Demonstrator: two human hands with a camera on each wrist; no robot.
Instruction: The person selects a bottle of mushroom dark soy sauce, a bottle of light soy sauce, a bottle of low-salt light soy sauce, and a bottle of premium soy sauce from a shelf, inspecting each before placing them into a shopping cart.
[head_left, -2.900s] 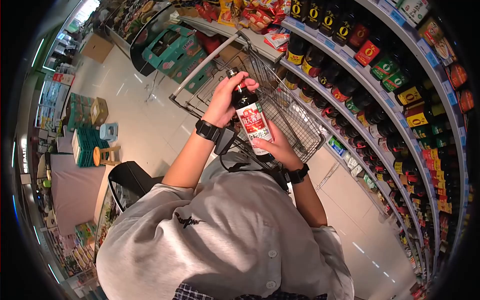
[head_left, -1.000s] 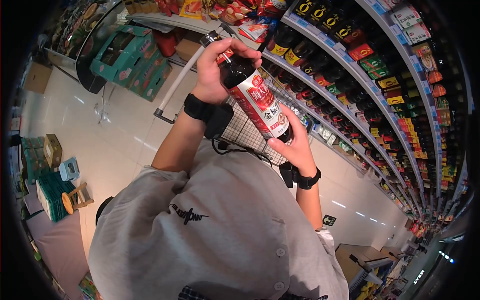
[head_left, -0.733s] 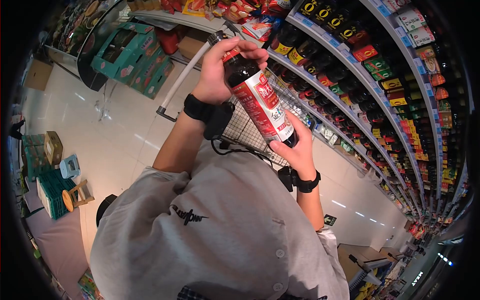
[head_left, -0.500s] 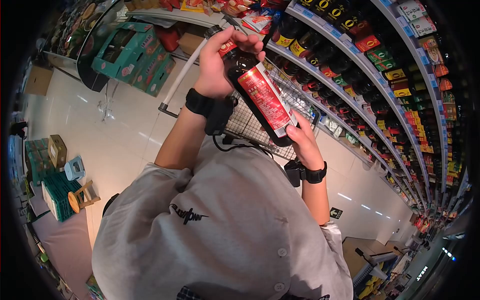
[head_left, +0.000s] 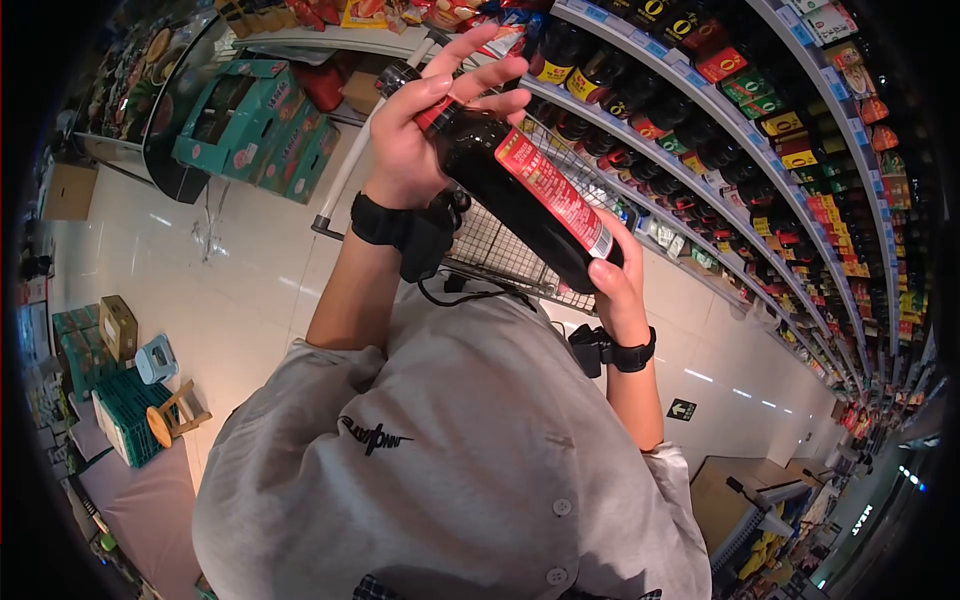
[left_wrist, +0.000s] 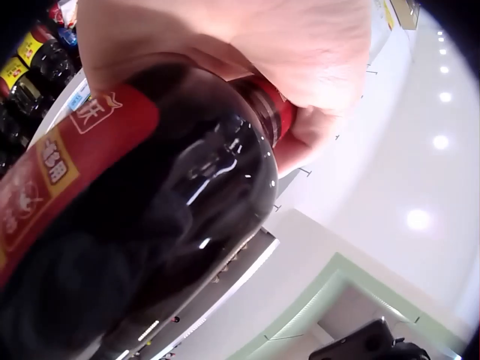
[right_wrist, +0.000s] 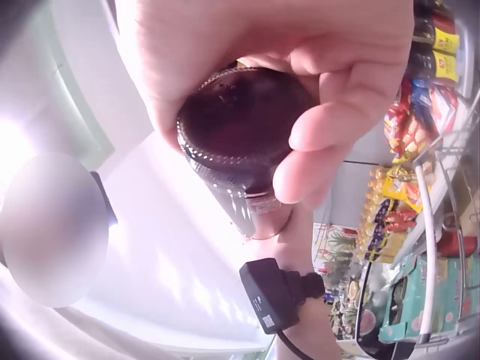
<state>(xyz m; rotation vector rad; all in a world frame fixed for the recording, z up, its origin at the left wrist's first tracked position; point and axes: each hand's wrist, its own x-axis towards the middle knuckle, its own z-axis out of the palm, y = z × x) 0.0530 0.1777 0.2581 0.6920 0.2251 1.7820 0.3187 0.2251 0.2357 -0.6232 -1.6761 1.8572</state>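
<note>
In front of the grey buttoned shirt, a glossy dark bottle with a red label lies aslant between both hands — the left hand holds its neck, thumb across, other fingers spread beyond; the right hand's fingers curl round its base. Beyond stands a metal wire cart.

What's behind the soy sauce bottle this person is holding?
Past the soy sauce bottle, a wire shopping cart shows on both sides of it. Whatever lies directly behind the bottle is covered and cannot be seen.
</note>
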